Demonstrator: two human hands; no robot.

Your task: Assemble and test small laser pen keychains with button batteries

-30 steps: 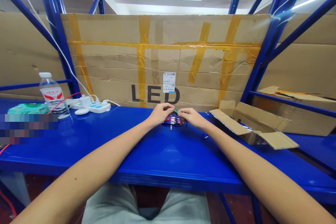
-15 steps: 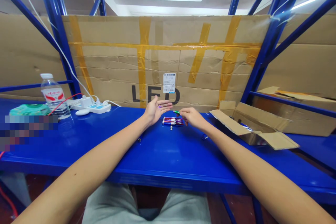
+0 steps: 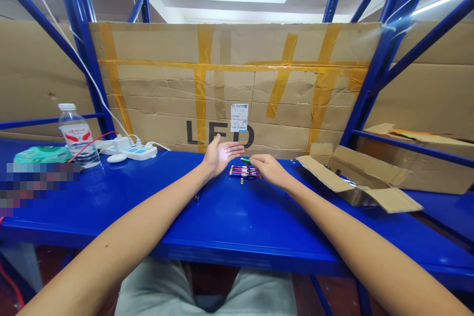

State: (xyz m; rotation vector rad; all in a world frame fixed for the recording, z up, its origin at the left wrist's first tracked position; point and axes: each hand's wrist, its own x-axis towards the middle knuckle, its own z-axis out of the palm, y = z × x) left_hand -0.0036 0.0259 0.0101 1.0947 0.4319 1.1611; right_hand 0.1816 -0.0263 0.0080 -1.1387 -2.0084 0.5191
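Note:
My right hand (image 3: 272, 168) pinches a small green flashlight (image 3: 245, 160) that points left. My left hand (image 3: 220, 154) is held up with its palm towards the flashlight, fingers stretched out, holding nothing. A whitish-violet patch of light falls across that palm. Between and just below my hands, several small flashlights (image 3: 239, 172) in blue, purple and red lie side by side on the blue table (image 3: 237, 227). Tiny round silver pieces (image 3: 242, 181), perhaps button cells, lie in front of that row. By my left forearm sits a small dark piece (image 3: 196, 198).
An open cardboard box (image 3: 351, 177) with small items inside stands at right. On the left are a water bottle (image 3: 77, 138), a white power strip (image 3: 137, 150) and a green packet (image 3: 42, 154). A large cardboard sheet (image 3: 163, 89) closes off the back.
The light on my left palm has grown from a small purple spot to a broad bright patch. My right hand has turned the green flashlight slightly and shifted it a little left.

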